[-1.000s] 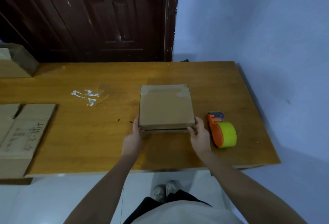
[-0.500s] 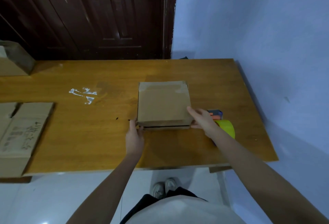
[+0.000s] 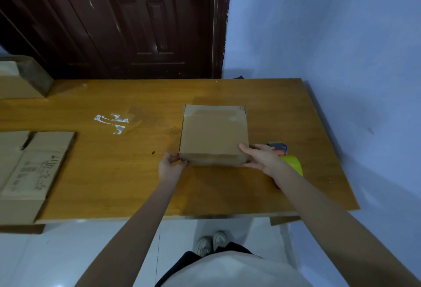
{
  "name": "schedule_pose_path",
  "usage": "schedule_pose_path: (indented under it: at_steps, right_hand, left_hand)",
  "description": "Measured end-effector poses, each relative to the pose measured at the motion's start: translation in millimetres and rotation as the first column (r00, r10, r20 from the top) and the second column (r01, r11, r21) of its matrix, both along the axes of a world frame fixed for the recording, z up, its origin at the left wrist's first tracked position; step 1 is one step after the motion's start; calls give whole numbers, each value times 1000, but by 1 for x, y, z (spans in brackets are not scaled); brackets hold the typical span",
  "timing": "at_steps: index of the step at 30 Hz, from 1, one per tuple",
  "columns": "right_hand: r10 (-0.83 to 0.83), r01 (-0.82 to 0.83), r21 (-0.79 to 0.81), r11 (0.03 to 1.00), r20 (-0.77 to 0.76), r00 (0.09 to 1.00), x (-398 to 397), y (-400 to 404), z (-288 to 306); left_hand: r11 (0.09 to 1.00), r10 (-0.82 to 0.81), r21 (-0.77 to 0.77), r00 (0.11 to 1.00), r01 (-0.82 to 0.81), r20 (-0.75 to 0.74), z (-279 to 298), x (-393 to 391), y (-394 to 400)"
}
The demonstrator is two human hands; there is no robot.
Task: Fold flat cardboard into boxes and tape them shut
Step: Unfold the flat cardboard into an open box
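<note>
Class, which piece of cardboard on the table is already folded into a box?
The cardboard box between both hands, beside the tape dispenser; the cardboard sheets at the table's left edge lie flat.

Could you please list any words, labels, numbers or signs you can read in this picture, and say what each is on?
Flattened cardboard box, at the table's left edge: handwritten dark marks and small printed blocks, too blurred to read.
Folded cardboard box: no text visible.
Tape dispenser: no text visible.
Nothing else here carries readable text.
</note>
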State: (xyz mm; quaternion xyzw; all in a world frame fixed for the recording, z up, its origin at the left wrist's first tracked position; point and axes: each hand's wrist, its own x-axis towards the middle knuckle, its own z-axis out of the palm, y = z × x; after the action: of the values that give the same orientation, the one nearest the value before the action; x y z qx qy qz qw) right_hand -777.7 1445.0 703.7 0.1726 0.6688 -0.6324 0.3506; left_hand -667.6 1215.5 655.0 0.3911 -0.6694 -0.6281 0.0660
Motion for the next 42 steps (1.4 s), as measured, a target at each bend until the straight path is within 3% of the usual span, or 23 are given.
schedule_pose_path:
  at_steps: [6,12,17,25,28,35,42]
  right_hand:
    - [83,-78,52,996,-101,991,1,5,-7]
    - [286,-197,289,937,-308,907,2,6,-10]
    - [401,-257,381,888,-368,839,2,9,-7]
    - [413,-272,390,880,-344,844,13,13,-18]
    - [405,-278,358,891,-353,844,22,15,-26]
    - [485,-292,451,843,-404,776,35,25,-46]
    - [520,-331,439,836,-437,734,26,27,-48]
  left_hand:
    - [981,-66,184,997,60,30,7,-5,-18]
    - [940,-274,-183,956,288,102,9,-4,-13]
    - [889,-301,-338,950,310,80,9,-4,-4]
    - [840,-324,-424,940,339,108,0,1,5]
    - [834,-337,-417,932,361,132,-3,7,8]
    - [784,-456,-354,860,510,228,-5,25,12]
    - [855,-391,-299,905,424,165,2,15,-5]
